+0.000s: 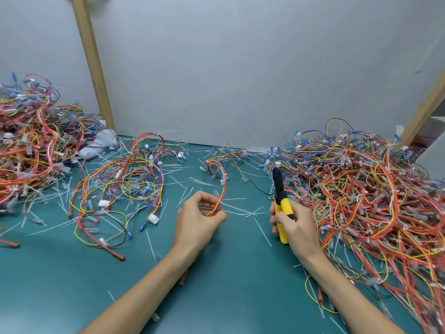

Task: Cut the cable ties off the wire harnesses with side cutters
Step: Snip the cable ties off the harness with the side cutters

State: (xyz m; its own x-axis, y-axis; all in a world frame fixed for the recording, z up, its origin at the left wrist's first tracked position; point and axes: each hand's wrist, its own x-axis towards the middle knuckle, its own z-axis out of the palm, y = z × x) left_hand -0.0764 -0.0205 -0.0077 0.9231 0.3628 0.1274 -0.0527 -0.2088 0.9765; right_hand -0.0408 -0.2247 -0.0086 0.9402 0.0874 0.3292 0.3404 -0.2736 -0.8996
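Note:
My left hand [198, 219] pinches a thin wire harness [222, 184] of red, orange and yellow wires at the middle of the green table. The harness runs up and away from my fingers towards the back wall. My right hand [295, 227] grips the yellow handles of the side cutters [280, 196], whose black jaws point up and away, a hand's width right of the harness. The jaws touch nothing.
A big heap of harnesses [366, 196] covers the table's right side, close to my right arm. Another heap [26, 145] lies at the far left, and a loose spread [120, 186] left of centre. Cut white tie scraps [240, 209] litter the green mat [228, 285]. Grey wall behind.

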